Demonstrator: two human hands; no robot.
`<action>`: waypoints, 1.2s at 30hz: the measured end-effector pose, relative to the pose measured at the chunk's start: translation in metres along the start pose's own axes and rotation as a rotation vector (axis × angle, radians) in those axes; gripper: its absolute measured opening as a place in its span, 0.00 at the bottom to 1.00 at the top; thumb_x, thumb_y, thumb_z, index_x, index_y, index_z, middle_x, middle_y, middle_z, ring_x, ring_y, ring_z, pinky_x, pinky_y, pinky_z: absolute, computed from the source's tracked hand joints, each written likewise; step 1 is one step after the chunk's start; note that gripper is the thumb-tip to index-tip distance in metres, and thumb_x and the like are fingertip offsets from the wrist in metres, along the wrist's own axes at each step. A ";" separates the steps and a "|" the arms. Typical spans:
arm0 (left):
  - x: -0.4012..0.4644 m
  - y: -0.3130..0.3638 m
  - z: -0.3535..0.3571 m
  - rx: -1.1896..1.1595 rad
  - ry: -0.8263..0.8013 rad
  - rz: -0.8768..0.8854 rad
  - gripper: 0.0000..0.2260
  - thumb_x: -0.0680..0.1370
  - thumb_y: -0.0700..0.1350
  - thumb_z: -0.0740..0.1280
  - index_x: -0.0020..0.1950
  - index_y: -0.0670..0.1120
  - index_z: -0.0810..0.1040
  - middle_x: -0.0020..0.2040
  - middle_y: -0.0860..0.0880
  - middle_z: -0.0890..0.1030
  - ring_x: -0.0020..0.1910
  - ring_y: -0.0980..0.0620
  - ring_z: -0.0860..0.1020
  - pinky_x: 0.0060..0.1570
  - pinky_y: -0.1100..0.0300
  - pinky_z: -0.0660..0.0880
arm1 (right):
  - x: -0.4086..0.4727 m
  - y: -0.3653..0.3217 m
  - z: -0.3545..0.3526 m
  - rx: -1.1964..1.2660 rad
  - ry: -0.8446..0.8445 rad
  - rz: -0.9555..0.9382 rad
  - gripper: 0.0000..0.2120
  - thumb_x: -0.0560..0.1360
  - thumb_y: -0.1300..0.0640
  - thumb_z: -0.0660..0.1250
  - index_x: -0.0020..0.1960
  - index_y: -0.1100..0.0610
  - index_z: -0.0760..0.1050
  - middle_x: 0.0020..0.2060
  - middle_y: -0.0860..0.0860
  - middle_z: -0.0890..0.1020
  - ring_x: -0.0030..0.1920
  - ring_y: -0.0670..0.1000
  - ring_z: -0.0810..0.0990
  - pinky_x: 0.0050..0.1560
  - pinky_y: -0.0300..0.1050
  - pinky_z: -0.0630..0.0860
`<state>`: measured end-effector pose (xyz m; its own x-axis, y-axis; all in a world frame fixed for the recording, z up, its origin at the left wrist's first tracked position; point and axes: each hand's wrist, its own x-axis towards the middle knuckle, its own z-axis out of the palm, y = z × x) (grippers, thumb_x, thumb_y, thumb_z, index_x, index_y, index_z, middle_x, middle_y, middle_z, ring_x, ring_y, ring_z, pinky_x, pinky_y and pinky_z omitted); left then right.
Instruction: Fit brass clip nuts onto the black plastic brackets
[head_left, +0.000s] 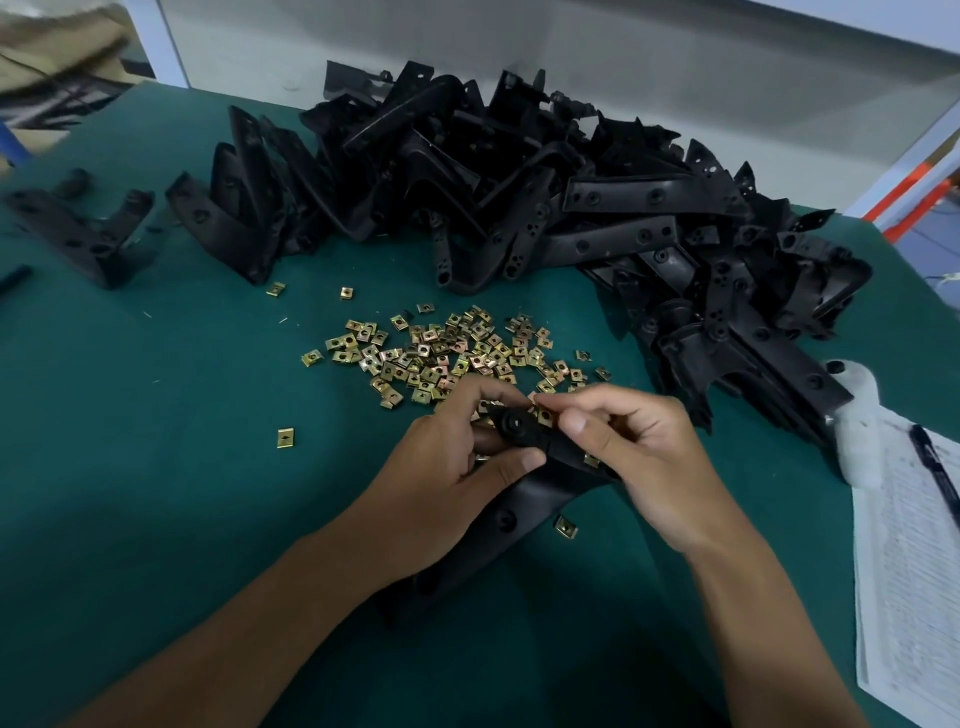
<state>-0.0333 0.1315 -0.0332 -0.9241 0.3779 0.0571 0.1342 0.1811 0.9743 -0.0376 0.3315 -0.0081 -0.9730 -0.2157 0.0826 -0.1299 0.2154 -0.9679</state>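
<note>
My left hand (457, 467) grips the upper arm of a black plastic bracket (524, 493) near the table's front middle. At the bracket's top end my right hand (639, 452) pinches a brass clip nut (544, 414) between thumb and fingertips. Just beyond my hands, several loose brass clip nuts (447, 353) are scattered on the green mat (182, 415). A big heap of black brackets (545, 197) fills the back and right of the table. Single nuts lie at the left (285, 437) and under my right wrist (565, 526).
A row of brackets (244, 208) stands at the back left, with another bracket (78, 228) apart at the far left. A printed sheet (914, 571) with a pen (935, 462) and a white cloth (857, 415) lies at the right edge. Cardboard sits at the back left.
</note>
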 end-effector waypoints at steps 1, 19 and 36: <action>0.000 -0.002 0.000 0.004 0.009 0.022 0.13 0.79 0.53 0.69 0.59 0.64 0.68 0.47 0.63 0.86 0.38 0.49 0.84 0.39 0.52 0.80 | 0.000 0.002 0.001 -0.029 0.019 -0.021 0.09 0.74 0.44 0.71 0.51 0.43 0.85 0.37 0.54 0.83 0.39 0.55 0.80 0.42 0.46 0.74; 0.004 -0.003 -0.007 -0.001 0.163 0.141 0.10 0.80 0.49 0.67 0.58 0.63 0.76 0.51 0.65 0.83 0.51 0.65 0.81 0.45 0.71 0.76 | 0.008 0.014 0.005 0.327 0.059 0.012 0.13 0.79 0.52 0.61 0.53 0.50 0.84 0.52 0.48 0.84 0.49 0.45 0.78 0.47 0.38 0.72; 0.010 -0.002 -0.018 -0.209 0.330 0.138 0.10 0.79 0.48 0.70 0.53 0.64 0.79 0.50 0.59 0.85 0.49 0.60 0.83 0.44 0.72 0.76 | 0.006 0.021 0.008 0.119 0.074 0.101 0.13 0.72 0.50 0.68 0.57 0.44 0.79 0.54 0.41 0.81 0.63 0.46 0.76 0.62 0.43 0.73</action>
<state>-0.0490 0.1188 -0.0303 -0.9723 0.0684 0.2237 0.2204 -0.0518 0.9740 -0.0446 0.3273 -0.0298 -0.9919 -0.1271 -0.0037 -0.0114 0.1176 -0.9930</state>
